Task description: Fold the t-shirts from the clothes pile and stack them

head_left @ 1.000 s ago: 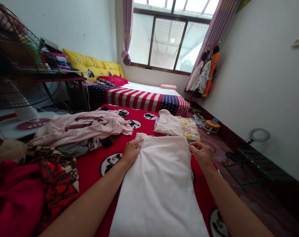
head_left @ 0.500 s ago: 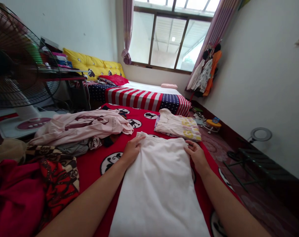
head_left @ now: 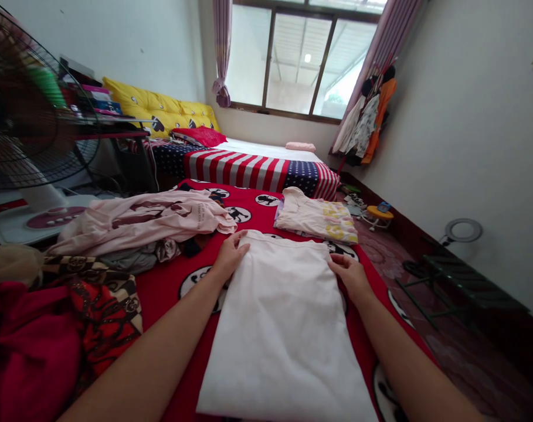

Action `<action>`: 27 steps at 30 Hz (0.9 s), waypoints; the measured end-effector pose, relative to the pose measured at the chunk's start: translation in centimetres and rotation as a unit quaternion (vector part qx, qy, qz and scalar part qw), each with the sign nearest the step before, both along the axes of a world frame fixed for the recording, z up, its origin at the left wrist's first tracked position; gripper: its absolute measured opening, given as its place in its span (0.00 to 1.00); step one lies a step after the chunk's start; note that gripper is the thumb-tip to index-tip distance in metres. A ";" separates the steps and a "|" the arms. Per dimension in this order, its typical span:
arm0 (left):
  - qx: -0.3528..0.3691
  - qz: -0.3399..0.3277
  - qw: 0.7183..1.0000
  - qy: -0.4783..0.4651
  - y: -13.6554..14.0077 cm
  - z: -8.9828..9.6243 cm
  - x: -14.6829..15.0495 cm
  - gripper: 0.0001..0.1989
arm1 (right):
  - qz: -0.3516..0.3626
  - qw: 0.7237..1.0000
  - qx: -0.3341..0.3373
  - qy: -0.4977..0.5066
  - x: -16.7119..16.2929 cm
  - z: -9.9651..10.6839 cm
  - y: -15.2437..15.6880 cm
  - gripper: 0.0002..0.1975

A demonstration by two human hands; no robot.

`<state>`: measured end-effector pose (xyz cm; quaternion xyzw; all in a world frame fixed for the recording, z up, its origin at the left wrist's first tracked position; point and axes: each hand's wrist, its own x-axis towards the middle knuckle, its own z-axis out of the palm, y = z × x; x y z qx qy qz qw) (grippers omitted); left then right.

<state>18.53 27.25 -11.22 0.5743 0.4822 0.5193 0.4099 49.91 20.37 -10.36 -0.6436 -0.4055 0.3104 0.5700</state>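
Note:
A white shirt (head_left: 284,316), folded into a long panel, lies in front of me on a red bedspread (head_left: 160,305) with round black-and-white motifs. My left hand (head_left: 231,253) pinches its far left corner between thumb and fingers. At the far right corner, my right hand (head_left: 348,271) has its thumb and fingers closed on the edge. The cloth is mostly smooth, with faint creases. Just beyond it sits a stack of folded shirts (head_left: 314,217), the top one cream with yellow print. To the left, a pale pink printed shirt (head_left: 160,217) is spread loosely over other clothes.
Crumpled dark pink (head_left: 29,351) and patterned red (head_left: 103,316) clothes are heaped at the near left. A standing fan (head_left: 37,129) rises behind them. Another bed (head_left: 240,167) stands under the window. On the right are a yellow stool (head_left: 379,213) and a dark green bench (head_left: 472,281).
The white shirt lies flatter, with fewer wrinkles, and its near folded edge has come into view. Both hands keep their hold on the far corners. The view has tilted slightly down.

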 end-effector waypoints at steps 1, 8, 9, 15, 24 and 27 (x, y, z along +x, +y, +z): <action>-0.001 0.004 1.000 0.005 -0.1 0.1 -0.1 0.26 | -0.006 1.000 -0.002 -0.016 0.0 0.0 -0.2 0.21; 0.208 0.008 0.944 0.257 -3.1 2.7 0.2 0.22 | -0.024 0.944 0.105 -0.311 -2.3 2.1 -4.4 0.21; 0.215 -0.050 0.935 0.278 -3.6 2.8 0.5 0.22 | 0.004 0.926 0.124 -0.356 -3.0 2.3 -5.1 0.22; 0.144 -0.160 0.896 0.390 -3.8 1.1 1.3 0.29 | 0.185 0.837 -0.075 -0.509 -4.2 0.5 -6.2 0.31; 0.155 -0.130 0.872 0.446 -4.7 2.2 4.1 0.24 | 0.108 0.807 -0.122 -0.567 -7.4 3.5 -4.3 0.30; 0.174 -0.170 0.867 0.435 -4.7 2.1 5.8 0.23 | 0.155 0.801 -0.086 -0.572 -8.7 3.5 -2.5 0.27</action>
